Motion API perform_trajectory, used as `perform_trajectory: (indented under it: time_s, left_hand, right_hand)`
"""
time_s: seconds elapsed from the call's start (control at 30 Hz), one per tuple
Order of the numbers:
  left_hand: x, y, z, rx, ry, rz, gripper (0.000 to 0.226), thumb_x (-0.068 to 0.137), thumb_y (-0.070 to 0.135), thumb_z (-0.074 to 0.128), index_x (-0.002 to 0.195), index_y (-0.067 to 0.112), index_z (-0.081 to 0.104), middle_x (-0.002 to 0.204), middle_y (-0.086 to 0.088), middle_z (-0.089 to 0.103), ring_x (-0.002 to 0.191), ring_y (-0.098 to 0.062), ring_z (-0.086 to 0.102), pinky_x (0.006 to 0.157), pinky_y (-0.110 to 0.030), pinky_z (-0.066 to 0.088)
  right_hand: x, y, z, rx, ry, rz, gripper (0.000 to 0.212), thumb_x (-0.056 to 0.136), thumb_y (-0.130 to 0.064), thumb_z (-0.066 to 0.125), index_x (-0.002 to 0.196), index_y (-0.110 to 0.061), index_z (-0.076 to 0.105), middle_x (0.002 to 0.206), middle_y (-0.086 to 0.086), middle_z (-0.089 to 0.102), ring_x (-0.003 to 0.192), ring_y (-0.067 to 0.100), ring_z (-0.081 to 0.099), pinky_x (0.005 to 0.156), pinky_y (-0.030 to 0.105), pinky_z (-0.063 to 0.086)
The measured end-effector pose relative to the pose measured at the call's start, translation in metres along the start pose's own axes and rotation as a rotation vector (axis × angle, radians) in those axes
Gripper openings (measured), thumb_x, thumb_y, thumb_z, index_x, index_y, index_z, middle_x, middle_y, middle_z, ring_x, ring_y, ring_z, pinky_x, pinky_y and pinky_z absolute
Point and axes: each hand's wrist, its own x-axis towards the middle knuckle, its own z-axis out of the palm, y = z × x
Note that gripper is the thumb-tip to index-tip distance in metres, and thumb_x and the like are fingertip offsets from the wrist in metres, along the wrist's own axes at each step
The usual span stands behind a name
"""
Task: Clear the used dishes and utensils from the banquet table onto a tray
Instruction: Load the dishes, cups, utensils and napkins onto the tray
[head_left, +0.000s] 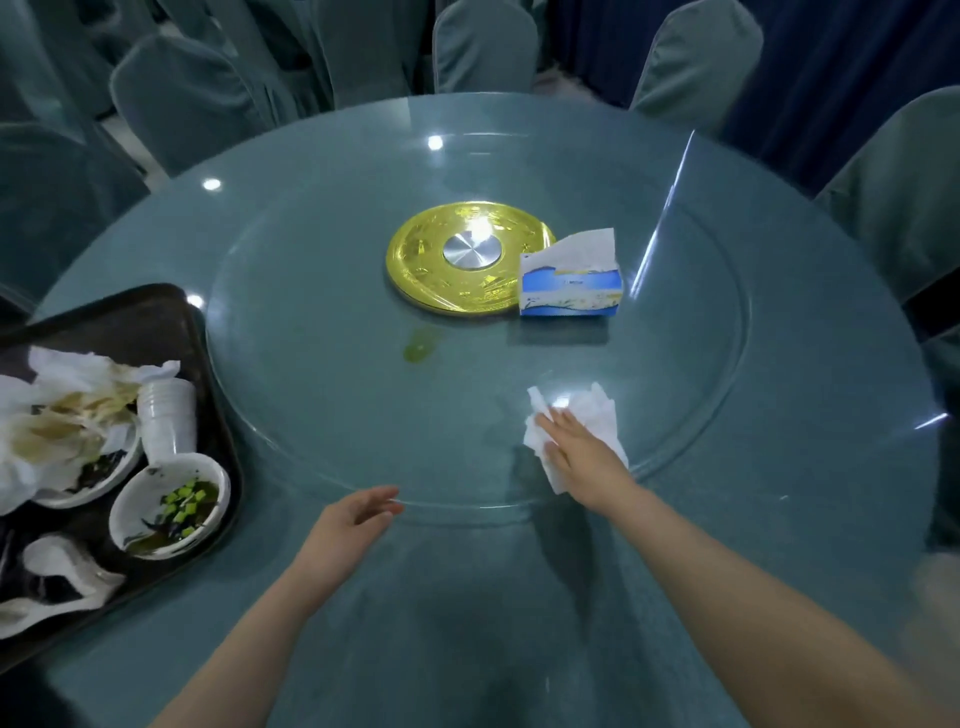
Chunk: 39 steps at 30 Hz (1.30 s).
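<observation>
A black tray (171, 332) stands at the table's left edge. It carries a white bowl (169, 504) with green leftovers, a second bowl (93, 486) under soiled napkins, stacked white plastic cups (169, 418) and white spoons (62, 569). My right hand (576, 444) lies flat with straight fingers on a white tissue (597, 415), pressing it onto the glass turntable (311, 322). My left hand (353, 519) rests with relaxed fingers at the turntable's near rim and holds nothing.
A gold disc with a silver centre (470, 257) marks the turntable's middle, with a blue tissue box (569, 286) beside it. A greenish spill (421, 348) lies on the glass. Covered chairs (483, 47) ring the round table.
</observation>
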Motion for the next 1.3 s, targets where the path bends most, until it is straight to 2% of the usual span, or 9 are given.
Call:
perform_trajectory:
  time_s: [0.07,0.17,0.33,0.47,0.63,0.8,0.97,1.13,1.3]
  left_hand:
    - [0.003,0.003,-0.006,-0.005,-0.012,0.007,0.030,0.092,0.001,0.056,0.113,0.021,0.062,0.100,0.009,0.070,0.093,-0.001,0.063,0.073,-0.005,0.043]
    - [0.009,0.005,-0.019,-0.004,0.023,0.021,0.030,0.091,0.001,0.057,0.113,0.020,0.062,0.101,0.006,0.070,0.094,-0.006,0.063,0.079,-0.013,0.043]
    - [0.028,0.004,-0.037,0.023,0.132,0.032,0.033,0.089,-0.005,0.056,0.117,0.010,0.062,0.104,-0.006,0.070,0.097,-0.016,0.063,0.076,-0.004,0.044]
    - [0.062,0.010,-0.038,0.132,0.250,-0.014,0.053,0.084,0.002,0.066,0.135,0.003,0.049,0.133,-0.015,0.056,0.123,-0.024,0.052,0.105,-0.032,0.037]
    - [0.115,0.033,-0.025,0.432,0.353,-0.046,0.100,0.077,0.035,0.076,0.151,0.005,0.016,0.160,-0.012,0.012,0.148,-0.020,0.009,0.118,-0.038,0.016]
    - [0.171,0.055,-0.002,0.634,0.320,-0.153,0.125,0.065,0.071,0.068,0.153,0.019,-0.005,0.161,-0.006,-0.009,0.148,-0.026,-0.005,0.114,-0.057,0.007]
    - [0.198,0.052,0.039,0.744,0.200,-0.282,0.135,0.050,0.096,0.041,0.146,0.028,-0.026,0.156,-0.004,-0.030,0.144,-0.030,-0.022,0.108,-0.067,-0.004]
    - [0.199,0.052,0.066,0.722,0.191,-0.326,0.140,0.044,0.100,0.035,0.143,0.028,-0.032,0.153,-0.006,-0.036,0.142,-0.033,-0.027,0.105,-0.068,-0.009]
    - [0.196,0.054,0.055,0.745,0.156,-0.327,0.137,0.048,0.098,0.039,0.144,0.028,-0.031,0.153,-0.006,-0.035,0.142,-0.033,-0.026,0.106,-0.067,-0.009]
  right_hand:
    - [0.009,-0.016,0.008,0.044,0.014,-0.053,0.046,0.103,-0.021,0.032,0.149,-0.018,0.029,0.160,-0.001,0.017,0.147,0.016,0.012,0.113,0.028,0.019]
    - [0.021,-0.028,0.014,0.076,0.037,-0.078,0.042,0.102,-0.020,0.031,0.144,-0.016,0.036,0.155,-0.001,0.028,0.140,0.020,0.029,0.103,0.033,0.032]
    - [0.038,-0.017,0.017,0.061,0.265,0.174,0.040,0.099,-0.020,0.036,0.137,-0.012,0.047,0.140,0.012,0.049,0.125,0.028,0.046,0.094,0.033,0.038]
    - [0.043,0.017,0.011,-0.062,0.228,0.222,0.048,0.094,-0.015,0.041,0.142,-0.013,0.041,0.152,0.007,0.034,0.138,0.026,0.029,0.109,0.033,0.029]
    - [0.048,0.074,-0.018,-0.117,0.185,0.319,0.058,0.094,-0.011,0.038,0.150,-0.020,0.029,0.160,-0.001,0.019,0.147,0.020,0.014,0.115,0.032,0.020]
    - [0.067,0.109,-0.051,-0.121,0.183,0.385,0.054,0.097,-0.013,0.032,0.151,-0.016,0.024,0.160,0.000,0.015,0.147,0.023,0.011,0.115,0.036,0.020]
    - [0.086,0.120,-0.063,-0.115,0.211,0.384,0.051,0.103,-0.034,0.023,0.150,-0.016,0.025,0.159,0.004,0.019,0.147,0.026,0.013,0.116,0.042,0.020]
    - [0.099,0.112,-0.054,-0.131,0.255,0.365,0.049,0.103,-0.029,0.022,0.150,-0.014,0.027,0.159,0.004,0.019,0.146,0.028,0.014,0.118,0.039,0.018]
    - [0.093,0.108,-0.047,-0.131,0.265,0.375,0.047,0.102,-0.026,0.031,0.149,-0.020,0.030,0.159,-0.002,0.022,0.146,0.024,0.015,0.111,0.040,0.031]
